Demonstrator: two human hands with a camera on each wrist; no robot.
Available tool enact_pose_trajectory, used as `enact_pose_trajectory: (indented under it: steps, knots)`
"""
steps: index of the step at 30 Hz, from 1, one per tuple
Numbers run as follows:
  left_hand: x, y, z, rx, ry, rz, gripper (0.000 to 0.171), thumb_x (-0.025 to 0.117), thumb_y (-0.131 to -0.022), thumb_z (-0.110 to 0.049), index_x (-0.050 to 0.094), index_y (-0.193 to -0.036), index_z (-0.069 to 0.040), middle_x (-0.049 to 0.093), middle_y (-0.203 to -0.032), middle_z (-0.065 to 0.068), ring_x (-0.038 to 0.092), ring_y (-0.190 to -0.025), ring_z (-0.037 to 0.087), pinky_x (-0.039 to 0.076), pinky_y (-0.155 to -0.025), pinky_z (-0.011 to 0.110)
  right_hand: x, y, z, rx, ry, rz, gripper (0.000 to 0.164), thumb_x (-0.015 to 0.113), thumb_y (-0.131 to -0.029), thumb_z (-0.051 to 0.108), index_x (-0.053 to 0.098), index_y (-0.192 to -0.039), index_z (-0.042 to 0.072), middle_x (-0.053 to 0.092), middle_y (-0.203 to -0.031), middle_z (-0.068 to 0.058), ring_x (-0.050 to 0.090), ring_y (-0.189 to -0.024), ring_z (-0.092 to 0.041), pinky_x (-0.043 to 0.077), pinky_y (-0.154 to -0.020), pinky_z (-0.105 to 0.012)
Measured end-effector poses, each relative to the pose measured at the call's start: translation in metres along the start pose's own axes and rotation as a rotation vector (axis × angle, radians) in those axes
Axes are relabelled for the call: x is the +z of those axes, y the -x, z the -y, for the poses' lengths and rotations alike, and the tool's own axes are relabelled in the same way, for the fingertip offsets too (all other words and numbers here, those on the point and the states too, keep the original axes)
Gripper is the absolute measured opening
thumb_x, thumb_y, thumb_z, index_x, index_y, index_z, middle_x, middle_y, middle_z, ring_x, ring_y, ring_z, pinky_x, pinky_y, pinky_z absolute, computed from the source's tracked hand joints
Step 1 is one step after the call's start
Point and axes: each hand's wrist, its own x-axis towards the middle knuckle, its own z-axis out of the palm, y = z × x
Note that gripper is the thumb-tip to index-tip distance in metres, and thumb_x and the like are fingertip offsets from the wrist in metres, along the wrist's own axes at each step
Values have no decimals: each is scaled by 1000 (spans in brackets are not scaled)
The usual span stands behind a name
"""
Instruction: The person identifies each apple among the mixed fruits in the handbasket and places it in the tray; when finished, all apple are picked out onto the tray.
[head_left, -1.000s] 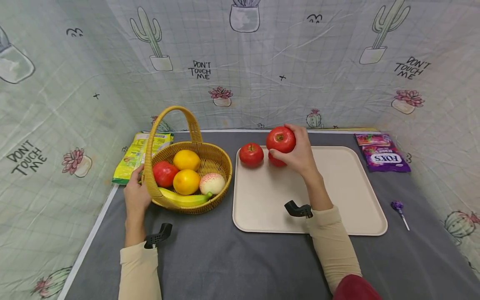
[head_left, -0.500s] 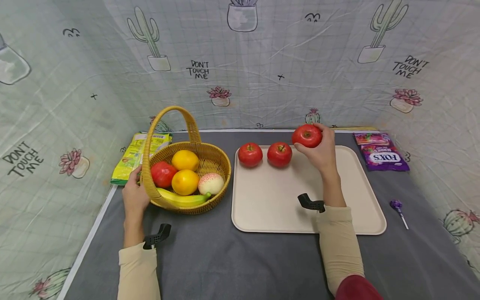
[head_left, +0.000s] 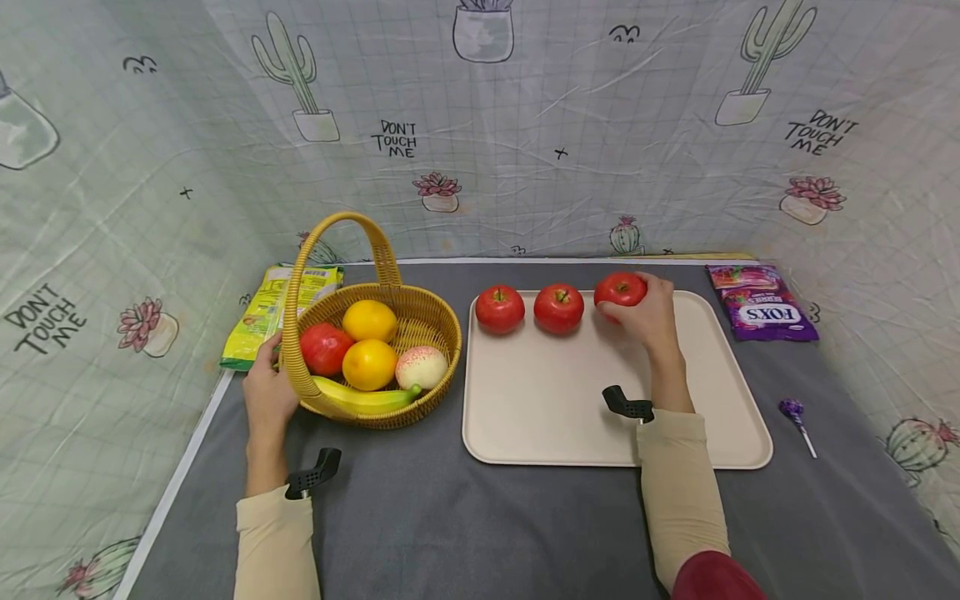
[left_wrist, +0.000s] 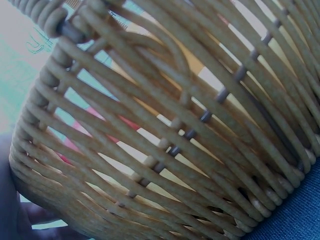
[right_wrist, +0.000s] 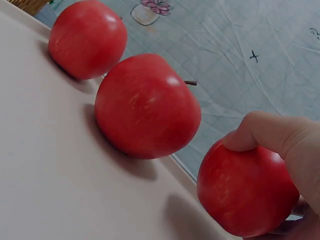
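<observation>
My right hand [head_left: 651, 318] grips a red apple [head_left: 621, 288] between thumb and fingers at the back of the beige tray [head_left: 555, 400]. In the right wrist view, the held apple [right_wrist: 247, 190] is close over the tray, its shadow beside it. Two more apples, one in the middle [head_left: 558, 308] and one on the left [head_left: 499, 309], stand in line with it. My left hand [head_left: 270, 387] holds the left side of a yellow wicker basket [head_left: 450, 333]; its fingertips are partly hidden behind the weave. Inside lie a red fruit [head_left: 326, 350], two orange-yellow fruits [head_left: 371, 364], a peach [head_left: 422, 367] and a banana [head_left: 367, 398].
Behind the basket lies a yellow-green packet [head_left: 258, 321]. A purple candy bag [head_left: 765, 304] is right of the tray, with a wrapped lollipop [head_left: 795, 421] nearer the front. The grey cloth [head_left: 465, 533] covers the table, and a patterned curtain [head_left: 525, 192] closes off the back and sides.
My right hand has carried its apple rightward past the middle apple, then lowered it toward the tray's back edge. My left hand and the basket have stayed put.
</observation>
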Motion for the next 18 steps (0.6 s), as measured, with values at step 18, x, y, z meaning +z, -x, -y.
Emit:
enact_pose_trajectory:
  steps: [18]
  knots:
    - [-1,-1,-1,-30,14,11,58,45,-101,-49,45,-152,-21,62,-137,22,61,-119,38,46,-93,46,-1,-3,-17,55,11,96,96,78,-83,39,25,-155,2,31,-151,-28,39,-138,-45,39,-111,-59]
